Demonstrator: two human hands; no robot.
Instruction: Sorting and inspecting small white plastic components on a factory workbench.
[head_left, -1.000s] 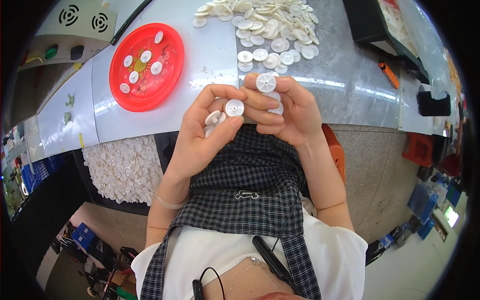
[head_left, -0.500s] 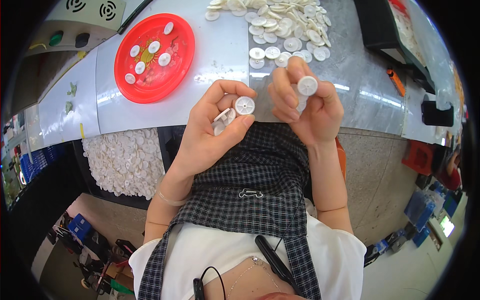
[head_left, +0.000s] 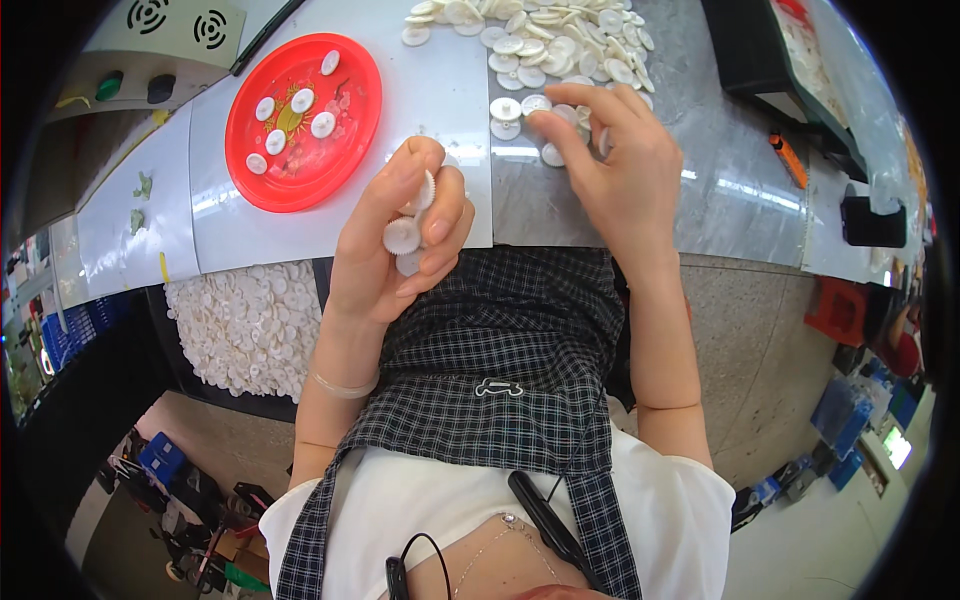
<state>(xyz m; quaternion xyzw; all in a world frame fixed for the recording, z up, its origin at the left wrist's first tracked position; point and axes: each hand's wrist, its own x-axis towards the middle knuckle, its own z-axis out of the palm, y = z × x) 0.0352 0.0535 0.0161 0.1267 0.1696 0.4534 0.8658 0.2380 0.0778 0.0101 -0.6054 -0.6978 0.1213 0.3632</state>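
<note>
My left hand [head_left: 405, 235] is closed round several small white plastic gears [head_left: 402, 236], one with its toothed rim showing between thumb and fingers. To the right, my right hand [head_left: 625, 160] reaches over the table with its fingers curled. Its thumb and forefinger tips are beside a white gear [head_left: 535, 104] lying on the table. A white edge, seemingly a gear [head_left: 604, 141], shows between its curled fingers; the rest is hidden. Beyond that hand lies a heap of white gears [head_left: 560, 45], with a few loose ones [head_left: 506, 108] at its near edge.
A red round plate [head_left: 350, 150] with several white gears stands left. A grey machine with knobs [head_left: 160, 60] is at the far left. A black bin [head_left: 770, 80], an orange cutter [head_left: 788, 160] and a dark phone [head_left: 873, 222] are right. Below the table, a box holds many white pieces [head_left: 245, 325].
My right hand has moved away from my left, forward to the loose gears by the heap. My left hand has turned and drawn slightly left, its fingers closing over the gears.
</note>
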